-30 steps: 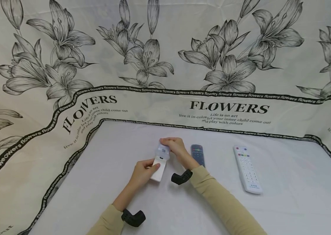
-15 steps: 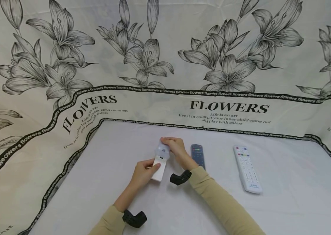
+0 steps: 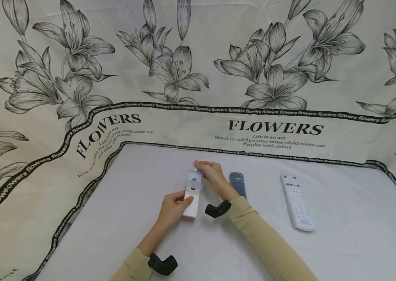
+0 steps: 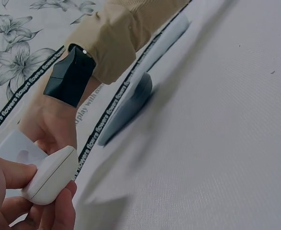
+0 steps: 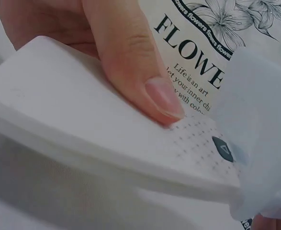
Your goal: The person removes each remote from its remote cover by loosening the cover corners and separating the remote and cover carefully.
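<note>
We watch two hands work a white handset (image 3: pixel 191 207) over the table (image 3: pixel 363 234).
Nearest, we see the left hand (image 3: pixel 172 207), its grip closed round the handset, thumb on top. A long white remote (image 3: pixel 297 203) lies well to the right, a dark remote (image 3: pixel 237 184) between. A translucent sleeve (image 3: pixel 193 181) overlaps the handset's far end, its outer edge pinched in the right hand's (image 3: pixel 213 175) closed grip. Beyond, flower-printed cloth (image 3: pixel 205 125).

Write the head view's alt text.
A person's left hand grips a white device while the right hand holds a translucent cover at its far end. On a white surface to the right lie a dark remote and a white remote.
</note>
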`<state>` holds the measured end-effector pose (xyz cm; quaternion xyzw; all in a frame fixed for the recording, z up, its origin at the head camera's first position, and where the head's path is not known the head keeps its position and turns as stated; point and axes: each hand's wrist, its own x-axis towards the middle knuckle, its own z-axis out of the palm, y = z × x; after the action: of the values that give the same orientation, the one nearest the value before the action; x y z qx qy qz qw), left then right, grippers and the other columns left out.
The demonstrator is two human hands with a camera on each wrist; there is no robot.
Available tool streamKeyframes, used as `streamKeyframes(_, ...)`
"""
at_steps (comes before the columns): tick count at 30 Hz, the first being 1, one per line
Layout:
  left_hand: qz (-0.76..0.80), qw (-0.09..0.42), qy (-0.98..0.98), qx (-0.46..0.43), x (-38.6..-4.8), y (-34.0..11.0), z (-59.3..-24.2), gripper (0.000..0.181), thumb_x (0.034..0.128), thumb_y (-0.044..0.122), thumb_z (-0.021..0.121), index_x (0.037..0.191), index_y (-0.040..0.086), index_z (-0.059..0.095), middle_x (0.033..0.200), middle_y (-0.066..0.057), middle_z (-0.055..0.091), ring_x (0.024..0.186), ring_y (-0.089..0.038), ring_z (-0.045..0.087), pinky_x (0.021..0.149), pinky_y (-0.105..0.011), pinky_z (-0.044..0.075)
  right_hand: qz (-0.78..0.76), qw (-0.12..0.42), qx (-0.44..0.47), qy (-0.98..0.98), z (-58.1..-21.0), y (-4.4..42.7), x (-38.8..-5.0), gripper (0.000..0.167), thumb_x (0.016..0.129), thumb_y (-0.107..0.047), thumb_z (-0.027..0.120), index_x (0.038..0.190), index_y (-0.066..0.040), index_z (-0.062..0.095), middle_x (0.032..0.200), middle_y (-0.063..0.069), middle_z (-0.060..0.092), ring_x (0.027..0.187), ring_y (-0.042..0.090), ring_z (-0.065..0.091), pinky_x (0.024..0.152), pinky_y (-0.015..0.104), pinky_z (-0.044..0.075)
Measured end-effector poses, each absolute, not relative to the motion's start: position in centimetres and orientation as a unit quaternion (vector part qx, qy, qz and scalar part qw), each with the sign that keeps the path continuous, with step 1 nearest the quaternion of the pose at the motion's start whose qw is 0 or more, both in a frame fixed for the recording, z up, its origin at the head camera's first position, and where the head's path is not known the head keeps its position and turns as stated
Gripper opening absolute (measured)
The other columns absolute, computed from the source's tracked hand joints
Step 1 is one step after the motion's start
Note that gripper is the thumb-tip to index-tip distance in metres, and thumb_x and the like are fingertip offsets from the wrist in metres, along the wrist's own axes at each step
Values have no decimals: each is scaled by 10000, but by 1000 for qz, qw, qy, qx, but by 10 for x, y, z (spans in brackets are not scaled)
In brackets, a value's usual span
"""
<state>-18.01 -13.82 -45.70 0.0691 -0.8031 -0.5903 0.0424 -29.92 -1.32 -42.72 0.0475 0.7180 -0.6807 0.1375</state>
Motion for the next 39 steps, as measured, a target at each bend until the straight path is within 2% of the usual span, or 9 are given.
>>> streamKeyframes(4,-590,44,-802,78,-180,-140,-456,366,882,153,668,1176,-63,642,991,-194,708,740,-115,614,603,-206,489,-679,168,33,713,-426,-10,-302,393,921,-252,631,1237,-20,621,1315,129,589,1099,195,530,980,341,440)
streamKeyframes(8,-595,60,-798,75,-182,-141,-455,355,880,148,670,1163,-64,650,972,-197,709,727,-112,621,603,-201,495,-694,180,26,697,-427,-8,-300,431,943,-258,595,1292,-5,572,1322,144,569,1086,185,544,993,337,456)
streamKeyframes(14,-604,90,-787,82,-185,-144,-454,345,879,144,672,1151,-69,655,981,-209,705,729,-104,612,599,-182,485,-710,200,29,674,-431,-7,-291,444,949,-279,585,1264,33,574,1131,95,635,941,110,594,875,234,514)
streamKeyframes(19,-608,76,-787,76,-186,-143,-453,353,878,136,672,1153,-85,647,977,-217,701,725,-100,614,601,-184,488,-719,163,30,675,-428,-4,-289,374,941,-201,594,1227,39,606,984,29,657,814,64,587,759,183,512)
streamKeyframes(23,-604,61,-792,69,-183,-141,-450,356,877,128,673,1157,-90,642,964,-208,696,729,-103,612,608,-199,494,-692,142,20,707,-424,2,-293,373,944,-209,596,1226,34,616,1103,133,674,801,61,601,780,207,539)
streamKeyframes(26,-601,63,-794,69,-182,-140,-449,361,877,127,672,1159,-95,638,962,-208,695,736,-111,615,612,-204,496,-672,148,11,726,-421,4,-295,390,948,-234,596,1232,32,614,1192,186,648,817,72,615,815,240,552)
streamKeyframes(33,-605,72,-790,74,-183,-142,-453,352,880,137,669,1156,-81,647,945,-198,697,704,-85,597,600,-195,483,-671,178,10,720,-421,3,-291,402,933,-264,609,1208,29,620,1091,124,677,853,99,626,841,249,547)
streamKeyframes(39,-606,70,-789,70,-184,-143,-454,348,879,127,671,1153,-86,645,943,-200,697,726,-97,602,611,-190,486,-674,169,10,719,-423,4,-290,364,930,-204,615,1207,32,621,1186,184,662,838,78,636,855,258,547)
